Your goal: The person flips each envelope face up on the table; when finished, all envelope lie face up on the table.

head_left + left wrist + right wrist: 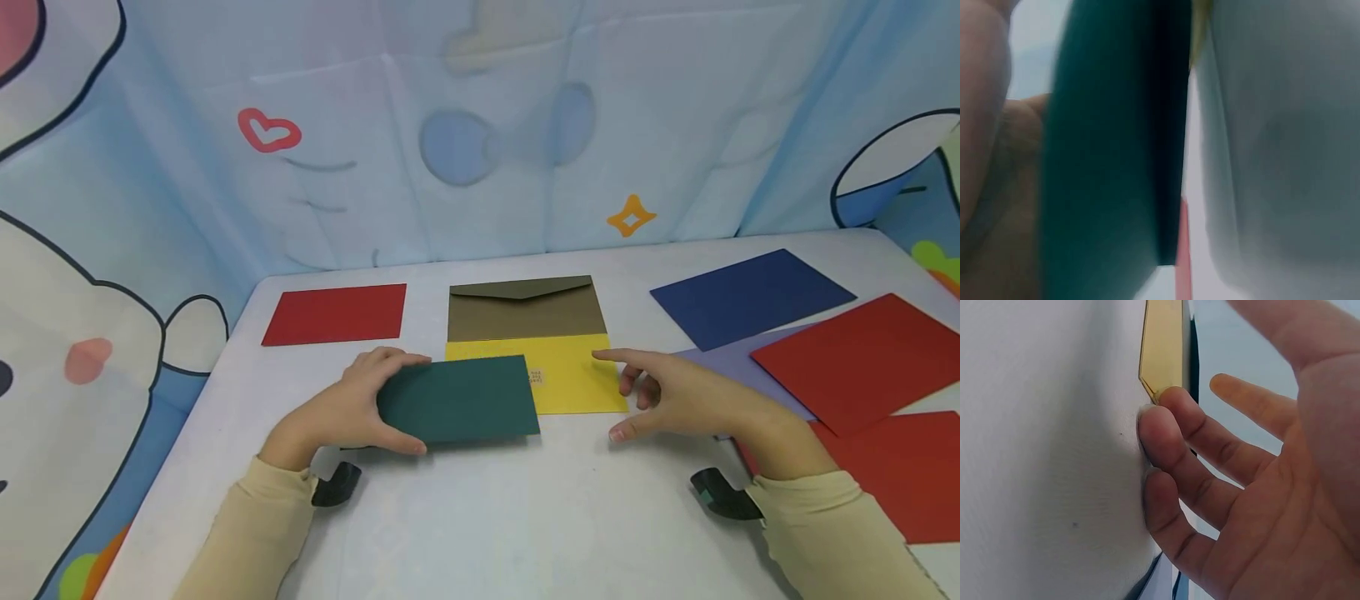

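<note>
My left hand (360, 400) grips a dark green envelope (463, 400) at its left end, thumb along the near edge and fingers at the far edge. That envelope overlaps the left part of a yellow envelope (581, 375) in the head view. Up close in the left wrist view, the green envelope (1104, 150) fills the middle. My right hand (690, 396) holds nothing; its index finger points left over the yellow envelope's right edge. Its other fingers bend loosely, and in the right wrist view the fingertips are near the yellow envelope's corner (1163, 350).
Behind the yellow envelope lies an olive envelope (525, 317) with a pointed flap. A red envelope (337, 315) lies at the back left. On the right are a navy envelope (753, 296), a lilac one (738, 362) and two red ones, the upper red envelope (862, 367) overlapping the lilac.
</note>
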The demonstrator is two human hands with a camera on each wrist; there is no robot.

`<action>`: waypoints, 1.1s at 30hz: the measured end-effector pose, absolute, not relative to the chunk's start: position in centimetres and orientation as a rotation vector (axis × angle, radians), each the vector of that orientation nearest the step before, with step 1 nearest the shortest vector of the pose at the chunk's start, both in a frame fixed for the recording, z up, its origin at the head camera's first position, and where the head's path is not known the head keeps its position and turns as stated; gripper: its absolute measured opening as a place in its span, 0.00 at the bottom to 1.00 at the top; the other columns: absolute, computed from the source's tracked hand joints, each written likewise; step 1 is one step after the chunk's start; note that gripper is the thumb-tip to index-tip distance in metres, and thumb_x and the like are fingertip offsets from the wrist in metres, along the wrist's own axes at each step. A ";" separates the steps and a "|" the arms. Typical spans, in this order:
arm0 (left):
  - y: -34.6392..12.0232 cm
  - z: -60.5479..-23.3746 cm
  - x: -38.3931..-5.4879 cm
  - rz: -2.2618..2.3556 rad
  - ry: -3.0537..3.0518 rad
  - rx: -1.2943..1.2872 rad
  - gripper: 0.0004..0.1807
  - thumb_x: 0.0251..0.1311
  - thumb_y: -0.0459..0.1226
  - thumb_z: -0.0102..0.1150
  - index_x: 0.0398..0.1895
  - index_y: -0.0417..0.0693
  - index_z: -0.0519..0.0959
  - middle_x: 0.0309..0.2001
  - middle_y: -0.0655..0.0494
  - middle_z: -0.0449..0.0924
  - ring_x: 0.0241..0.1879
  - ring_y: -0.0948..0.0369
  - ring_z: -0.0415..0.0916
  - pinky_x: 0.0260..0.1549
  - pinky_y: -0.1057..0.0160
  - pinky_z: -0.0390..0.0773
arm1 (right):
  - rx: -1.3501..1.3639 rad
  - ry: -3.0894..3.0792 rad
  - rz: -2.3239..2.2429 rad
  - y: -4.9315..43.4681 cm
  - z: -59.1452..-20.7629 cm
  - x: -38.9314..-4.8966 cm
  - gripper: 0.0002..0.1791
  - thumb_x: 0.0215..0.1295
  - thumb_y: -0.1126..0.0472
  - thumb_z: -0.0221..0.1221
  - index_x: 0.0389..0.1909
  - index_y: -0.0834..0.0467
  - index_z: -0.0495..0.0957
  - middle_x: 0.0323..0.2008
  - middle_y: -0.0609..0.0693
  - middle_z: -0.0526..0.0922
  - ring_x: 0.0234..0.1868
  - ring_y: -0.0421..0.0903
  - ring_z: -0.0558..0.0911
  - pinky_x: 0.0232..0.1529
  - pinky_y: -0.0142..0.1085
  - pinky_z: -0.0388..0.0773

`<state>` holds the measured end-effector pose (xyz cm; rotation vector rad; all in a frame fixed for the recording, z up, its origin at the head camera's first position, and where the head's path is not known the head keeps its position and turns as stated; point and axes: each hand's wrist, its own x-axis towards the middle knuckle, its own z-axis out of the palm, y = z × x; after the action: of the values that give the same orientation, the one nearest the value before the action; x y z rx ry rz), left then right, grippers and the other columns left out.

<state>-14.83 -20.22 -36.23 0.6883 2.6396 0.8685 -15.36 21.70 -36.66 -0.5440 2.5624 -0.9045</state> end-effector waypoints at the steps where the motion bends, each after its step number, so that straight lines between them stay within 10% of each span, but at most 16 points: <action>1: -19.5 -36.2 -14.6 0.840 2.637 0.707 0.54 0.39 0.61 0.79 0.73 0.65 0.65 0.67 0.60 0.62 0.66 0.56 0.57 0.58 0.42 0.69 | -0.551 2.553 -0.917 21.7 -36.6 -15.3 0.58 0.43 0.43 0.80 0.74 0.58 0.63 0.42 0.51 0.74 0.34 0.46 0.74 0.32 0.35 0.73; 22: -9.9 -36.9 -8.6 0.355 2.672 1.005 0.62 0.43 0.70 0.70 0.77 0.54 0.55 0.66 0.54 0.62 0.64 0.55 0.57 0.62 0.50 0.61 | -0.534 2.489 -1.015 21.8 -36.2 -15.1 0.60 0.42 0.47 0.81 0.75 0.59 0.61 0.48 0.56 0.72 0.36 0.48 0.74 0.32 0.34 0.72; 33: -14.3 -34.9 -11.1 0.607 2.446 1.075 0.57 0.40 0.53 0.83 0.76 0.59 0.62 0.72 0.61 0.57 0.71 0.60 0.52 0.67 0.46 0.58 | -0.531 2.485 -1.011 21.8 -36.2 -15.2 0.60 0.41 0.47 0.82 0.75 0.59 0.62 0.49 0.56 0.72 0.36 0.48 0.74 0.32 0.34 0.71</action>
<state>-11.06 -14.31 -34.95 1.0755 2.4455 0.6074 -15.18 21.77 -36.21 -0.5309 2.4854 -1.0113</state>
